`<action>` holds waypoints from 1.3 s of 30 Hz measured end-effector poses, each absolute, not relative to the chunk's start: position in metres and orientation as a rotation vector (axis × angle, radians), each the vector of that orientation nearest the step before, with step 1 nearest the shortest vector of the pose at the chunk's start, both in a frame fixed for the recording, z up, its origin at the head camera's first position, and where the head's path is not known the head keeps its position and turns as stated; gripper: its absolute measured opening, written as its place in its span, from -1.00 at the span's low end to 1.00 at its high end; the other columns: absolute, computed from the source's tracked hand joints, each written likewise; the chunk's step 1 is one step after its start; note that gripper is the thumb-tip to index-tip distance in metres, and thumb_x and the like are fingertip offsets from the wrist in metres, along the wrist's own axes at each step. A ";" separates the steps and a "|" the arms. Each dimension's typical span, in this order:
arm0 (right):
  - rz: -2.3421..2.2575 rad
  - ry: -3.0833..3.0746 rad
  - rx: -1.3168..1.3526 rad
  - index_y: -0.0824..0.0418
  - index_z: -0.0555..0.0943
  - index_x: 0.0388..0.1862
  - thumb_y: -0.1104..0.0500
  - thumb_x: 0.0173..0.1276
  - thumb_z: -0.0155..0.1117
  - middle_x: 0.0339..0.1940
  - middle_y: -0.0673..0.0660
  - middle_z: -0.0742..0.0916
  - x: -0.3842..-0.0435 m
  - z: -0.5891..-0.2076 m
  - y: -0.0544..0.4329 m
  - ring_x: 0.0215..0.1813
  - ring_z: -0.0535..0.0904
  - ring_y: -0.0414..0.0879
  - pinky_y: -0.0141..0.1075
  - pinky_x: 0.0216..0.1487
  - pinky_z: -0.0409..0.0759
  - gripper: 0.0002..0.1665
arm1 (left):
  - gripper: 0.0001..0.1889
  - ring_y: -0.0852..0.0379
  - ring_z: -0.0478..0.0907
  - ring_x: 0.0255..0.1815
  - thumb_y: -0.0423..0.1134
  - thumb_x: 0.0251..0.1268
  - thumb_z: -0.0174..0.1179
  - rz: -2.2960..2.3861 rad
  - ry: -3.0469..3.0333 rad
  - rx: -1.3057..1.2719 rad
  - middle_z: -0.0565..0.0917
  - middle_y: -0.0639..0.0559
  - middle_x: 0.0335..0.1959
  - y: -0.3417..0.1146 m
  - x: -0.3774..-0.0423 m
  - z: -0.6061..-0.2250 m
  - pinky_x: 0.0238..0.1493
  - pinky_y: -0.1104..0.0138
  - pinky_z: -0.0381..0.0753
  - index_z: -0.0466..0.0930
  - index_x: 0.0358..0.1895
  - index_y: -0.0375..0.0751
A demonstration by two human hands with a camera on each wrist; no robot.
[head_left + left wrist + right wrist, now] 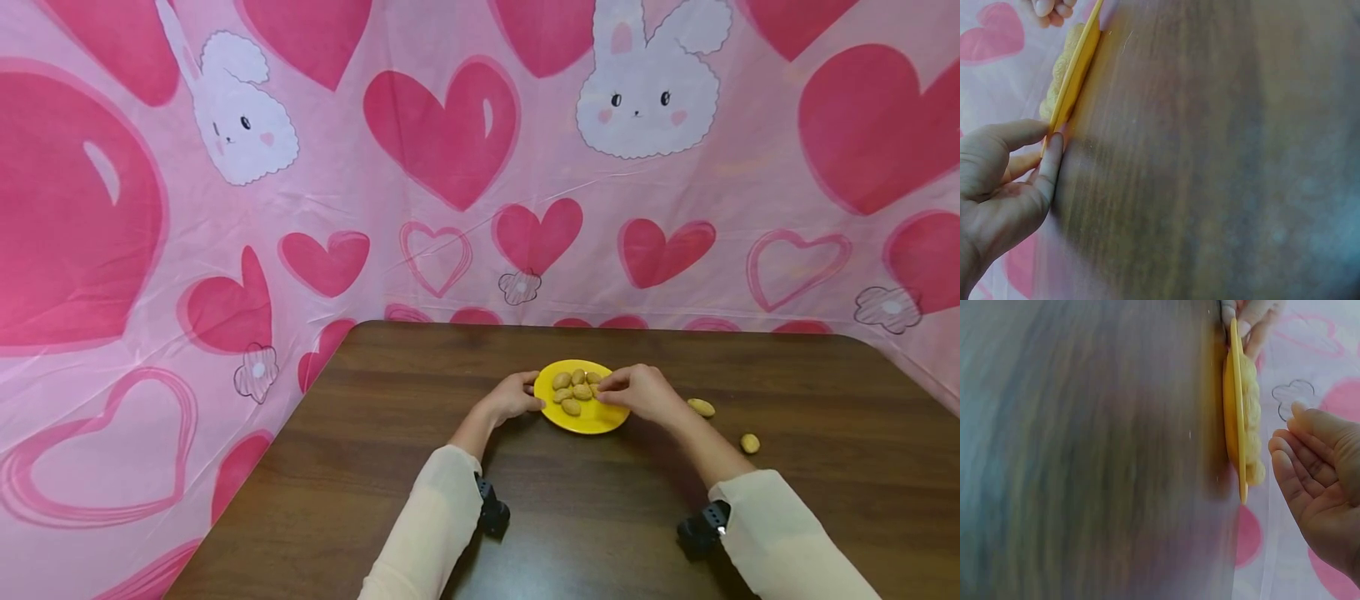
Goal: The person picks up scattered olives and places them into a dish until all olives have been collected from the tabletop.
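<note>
A round yellow plate lies on the brown table and bears several tan, oval pieces that look like peanuts in their shells. My left hand grips the plate's left rim, thumb above and fingers beneath, as the left wrist view shows. Over the right side of the plate is my right hand, its fingertips close to the peanuts there. In the right wrist view the right hand is loosely curved above the plate, with nothing visible between its fingers.
Two more peanuts lie on the table to the right: a long one beside my right wrist and a rounder one nearer me. A pink cloth with hearts and rabbits hangs behind the table and along its left side.
</note>
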State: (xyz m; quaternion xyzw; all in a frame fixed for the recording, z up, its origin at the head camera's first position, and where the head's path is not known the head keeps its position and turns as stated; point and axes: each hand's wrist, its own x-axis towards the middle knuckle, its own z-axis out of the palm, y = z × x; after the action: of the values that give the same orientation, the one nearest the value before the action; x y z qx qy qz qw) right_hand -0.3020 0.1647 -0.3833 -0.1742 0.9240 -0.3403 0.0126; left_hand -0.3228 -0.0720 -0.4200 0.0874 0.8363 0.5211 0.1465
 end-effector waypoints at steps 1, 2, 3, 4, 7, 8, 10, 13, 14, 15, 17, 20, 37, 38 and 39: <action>-1.066 2.883 -0.537 0.28 0.71 -0.24 0.13 0.18 0.35 -0.23 0.17 0.71 -0.301 -0.383 0.167 -0.17 0.54 0.02 -0.19 -0.19 0.57 -0.75 | -0.33 0.11 0.45 -0.12 -0.43 0.14 0.23 1.499 2.409 0.252 0.51 -0.10 0.00 -0.072 -0.323 -0.420 -0.07 0.31 0.52 0.21 0.35 -0.30; -1.063 2.892 -0.542 0.28 0.71 -0.23 0.12 0.18 0.35 -0.23 0.18 0.71 -0.300 -0.382 0.170 -0.17 0.55 0.02 -0.18 -0.18 0.57 -0.73 | -0.33 0.11 0.45 -0.12 -0.43 0.14 0.23 1.497 2.410 0.252 0.51 -0.10 0.00 -0.072 -0.323 -0.420 -0.07 0.31 0.52 0.21 0.35 -0.30; -1.066 2.899 -0.537 0.28 0.71 -0.23 0.12 0.17 0.35 -0.23 0.18 0.71 -0.299 -0.382 0.173 -0.17 0.55 0.02 -0.18 -0.18 0.57 -0.73 | -0.33 0.11 0.45 -0.12 -0.43 0.14 0.23 1.494 2.413 0.254 0.51 -0.10 0.01 -0.072 -0.323 -0.420 -0.07 0.31 0.52 0.21 0.35 -0.30; -1.065 2.907 -0.537 0.29 0.71 -0.22 0.13 0.17 0.35 -0.23 0.18 0.71 -0.298 -0.381 0.175 -0.18 0.55 0.02 -0.18 -0.18 0.57 -0.73 | -0.33 0.11 0.45 -0.11 -0.43 0.14 0.23 1.494 2.413 0.253 0.51 -0.10 0.01 -0.072 -0.323 -0.420 -0.06 0.31 0.52 0.21 0.35 -0.29; -1.057 2.926 -0.539 0.30 0.70 -0.22 0.14 0.17 0.35 -0.26 0.18 0.72 -0.296 -0.379 0.182 -0.22 0.54 0.01 -0.18 -0.20 0.56 -0.73 | -0.34 0.10 0.45 -0.10 -0.43 0.14 0.23 1.494 2.416 0.253 0.50 -0.10 0.03 -0.072 -0.324 -0.419 -0.03 0.31 0.51 0.22 0.35 -0.29; -1.051 2.933 -0.538 0.30 0.70 -0.23 0.13 0.17 0.35 -0.27 0.17 0.72 -0.296 -0.378 0.185 -0.23 0.54 0.01 -0.17 -0.20 0.56 -0.73 | -0.34 0.10 0.45 -0.09 -0.43 0.14 0.23 1.499 2.413 0.251 0.50 -0.11 0.04 -0.072 -0.324 -0.419 -0.02 0.30 0.51 0.22 0.35 -0.29; -1.040 2.941 -0.531 0.30 0.70 -0.23 0.13 0.17 0.34 -0.28 0.16 0.72 -0.294 -0.377 0.189 -0.23 0.53 0.01 -0.15 -0.18 0.55 -0.73 | -0.34 0.09 0.45 -0.09 -0.43 0.14 0.23 1.502 2.412 0.248 0.50 -0.11 0.03 -0.072 -0.323 -0.419 -0.01 0.29 0.50 0.22 0.35 -0.29; -1.026 2.956 -0.517 0.30 0.70 -0.23 0.13 0.17 0.34 -0.29 0.16 0.72 -0.293 -0.376 0.196 -0.22 0.53 0.02 -0.11 -0.14 0.54 -0.73 | -0.34 0.08 0.44 -0.10 -0.43 0.15 0.23 1.504 2.410 0.246 0.50 -0.11 0.03 -0.072 -0.323 -0.418 0.00 0.27 0.50 0.22 0.35 -0.29; -1.022 2.958 -0.509 0.30 0.70 -0.23 0.13 0.17 0.34 -0.28 0.16 0.71 -0.293 -0.376 0.199 -0.22 0.53 0.02 -0.10 -0.13 0.54 -0.73 | -0.34 0.08 0.45 -0.10 -0.43 0.14 0.23 1.501 2.411 0.247 0.51 -0.11 0.02 -0.072 -0.323 -0.418 -0.01 0.27 0.50 0.22 0.35 -0.29; -1.020 2.959 -0.507 0.30 0.69 -0.23 0.12 0.17 0.34 -0.28 0.16 0.71 -0.292 -0.376 0.201 -0.21 0.53 0.03 -0.10 -0.13 0.53 -0.72 | -0.34 0.08 0.45 -0.10 -0.43 0.15 0.23 1.496 2.414 0.246 0.51 -0.10 0.02 -0.072 -0.323 -0.418 -0.01 0.27 0.50 0.23 0.35 -0.28; -1.014 2.962 -0.501 0.30 0.69 -0.22 0.12 0.17 0.34 -0.27 0.17 0.71 -0.291 -0.376 0.205 -0.20 0.53 0.03 -0.09 -0.13 0.53 -0.71 | -0.34 0.09 0.44 -0.10 -0.43 0.14 0.23 1.491 2.416 0.244 0.51 -0.10 0.03 -0.072 -0.322 -0.419 -0.01 0.28 0.50 0.23 0.35 -0.28; -1.011 2.957 -0.489 0.31 0.69 -0.21 0.11 0.17 0.34 -0.25 0.18 0.71 -0.290 -0.376 0.211 -0.18 0.52 0.05 -0.09 -0.13 0.53 -0.70 | -0.35 0.09 0.44 -0.11 -0.42 0.15 0.23 1.482 2.422 0.247 0.50 -0.09 0.03 -0.072 -0.322 -0.419 -0.02 0.29 0.51 0.23 0.35 -0.27; -0.944 3.002 -0.416 0.32 0.68 -0.19 0.07 0.19 0.33 -0.23 0.23 0.70 -0.283 -0.378 0.240 -0.17 0.52 0.12 -0.02 -0.14 0.50 -0.65 | -0.33 0.08 0.44 -0.08 -0.41 0.14 0.23 1.474 2.425 0.245 0.49 -0.10 0.05 -0.072 -0.323 -0.420 0.02 0.26 0.48 0.21 0.36 -0.26; -0.942 3.003 -0.405 0.32 0.67 -0.19 0.05 0.19 0.33 -0.22 0.24 0.70 -0.283 -0.378 0.242 -0.16 0.52 0.13 -0.01 -0.14 0.49 -0.64 | -0.33 0.08 0.44 -0.08 -0.41 0.14 0.23 1.479 2.420 0.245 0.49 -0.10 0.05 -0.072 -0.323 -0.420 0.03 0.26 0.48 0.21 0.36 -0.27; -0.947 3.003 -0.388 0.31 0.67 -0.18 0.05 0.19 0.33 -0.21 0.24 0.69 -0.283 -0.379 0.244 -0.13 0.51 0.14 0.00 -0.13 0.48 -0.64 | -0.33 0.08 0.44 -0.08 -0.42 0.14 0.23 1.489 2.415 0.248 0.50 -0.10 0.04 -0.072 -0.323 -0.420 0.02 0.26 0.48 0.21 0.36 -0.27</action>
State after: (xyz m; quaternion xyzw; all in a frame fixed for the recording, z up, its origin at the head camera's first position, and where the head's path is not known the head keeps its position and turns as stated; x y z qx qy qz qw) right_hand -0.2829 0.2441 -0.3792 -0.1223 0.9464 -0.2985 -0.0153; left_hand -0.3227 -0.0721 -0.4199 0.0861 0.8388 0.5172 0.1465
